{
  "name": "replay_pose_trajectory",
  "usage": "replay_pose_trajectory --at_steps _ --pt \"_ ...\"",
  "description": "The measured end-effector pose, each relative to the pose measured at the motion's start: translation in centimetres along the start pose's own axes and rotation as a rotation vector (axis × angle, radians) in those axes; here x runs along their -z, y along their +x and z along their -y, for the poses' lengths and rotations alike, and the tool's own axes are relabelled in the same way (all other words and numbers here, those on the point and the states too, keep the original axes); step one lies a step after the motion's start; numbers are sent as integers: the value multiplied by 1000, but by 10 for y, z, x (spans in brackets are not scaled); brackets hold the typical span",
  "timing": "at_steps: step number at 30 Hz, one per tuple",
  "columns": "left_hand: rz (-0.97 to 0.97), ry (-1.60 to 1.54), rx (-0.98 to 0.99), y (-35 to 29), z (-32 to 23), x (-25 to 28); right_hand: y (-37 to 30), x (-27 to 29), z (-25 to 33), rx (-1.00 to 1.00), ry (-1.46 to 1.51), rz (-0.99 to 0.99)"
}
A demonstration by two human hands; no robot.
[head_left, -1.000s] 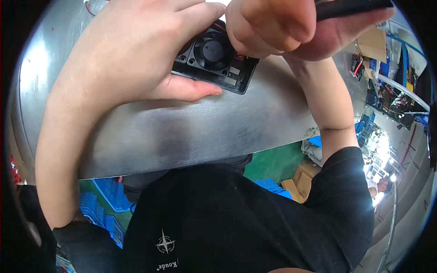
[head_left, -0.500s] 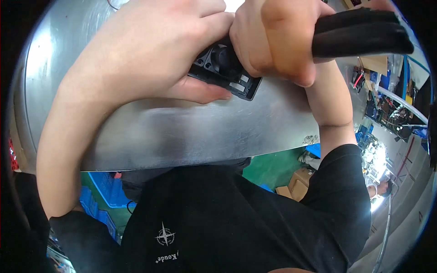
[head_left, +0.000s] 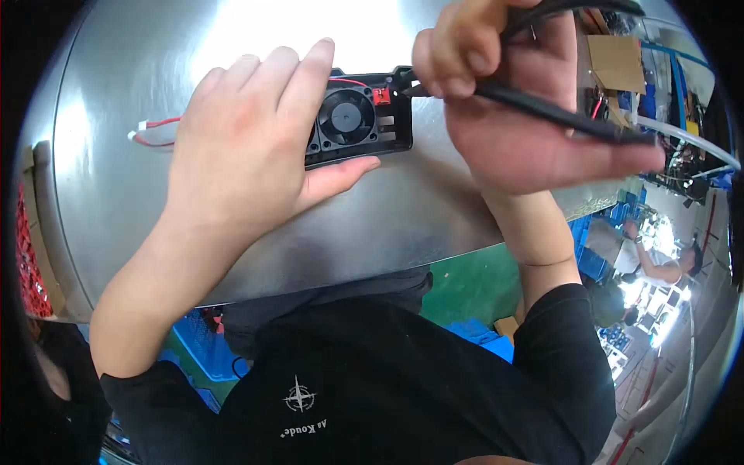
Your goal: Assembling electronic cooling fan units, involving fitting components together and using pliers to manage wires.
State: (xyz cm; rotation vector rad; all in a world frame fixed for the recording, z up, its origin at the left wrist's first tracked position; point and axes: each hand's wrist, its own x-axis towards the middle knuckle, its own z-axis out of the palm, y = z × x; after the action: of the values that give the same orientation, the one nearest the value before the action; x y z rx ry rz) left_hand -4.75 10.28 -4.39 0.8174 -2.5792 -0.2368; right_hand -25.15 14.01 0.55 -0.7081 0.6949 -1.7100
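Observation:
My left hand (head_left: 244, 143) lies over a black plastic housing (head_left: 401, 138) and grips it, thumb along the near edge and fingers across the top. Inside the housing sits a small black fan (head_left: 346, 118), with a red connector (head_left: 381, 96) beside it. Red and white wires ending in white plugs (head_left: 139, 130) stick out to the left of my hand. My right hand (head_left: 508, 151) holds pliers with black handles (head_left: 562, 116), which are spread apart. The pliers' dark tip is at the housing's right end, close to the red connector; whether it touches is unclear.
The work rests on a shiny metal table (head_left: 325, 240) with a curved-looking near edge. Blue crates (head_left: 205, 349) stand on the green floor below. At the right are a cardboard box (head_left: 614, 63) and cluttered equipment; another person (head_left: 670, 267) is farther off.
The pliers' handles have gone from squeezed together to spread, and my right hand's grip has loosened. My left hand has shifted on the housing, so the fan and red connector now show.

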Motion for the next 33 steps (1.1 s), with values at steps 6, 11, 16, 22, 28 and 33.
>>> replay_pose_trajectory --at_steps 6,11,16,22,28,33 --pt "-23 34 86 -42 5 24 -13 -30 -24 -69 -330 194" --pt "31 43 66 -144 81 103 -46 -165 -121 -136 291 157" --pt "-36 23 67 -187 107 120 -56 -200 -166 -174 614 195" --pt "-22 196 73 -218 113 154 -69 -228 -206 -128 590 308" --pt "-14 135 108 -247 119 168 -84 -251 -225 -92 563 438" --pt "-32 99 34 -245 133 191 -71 -265 -227 -52 533 555"
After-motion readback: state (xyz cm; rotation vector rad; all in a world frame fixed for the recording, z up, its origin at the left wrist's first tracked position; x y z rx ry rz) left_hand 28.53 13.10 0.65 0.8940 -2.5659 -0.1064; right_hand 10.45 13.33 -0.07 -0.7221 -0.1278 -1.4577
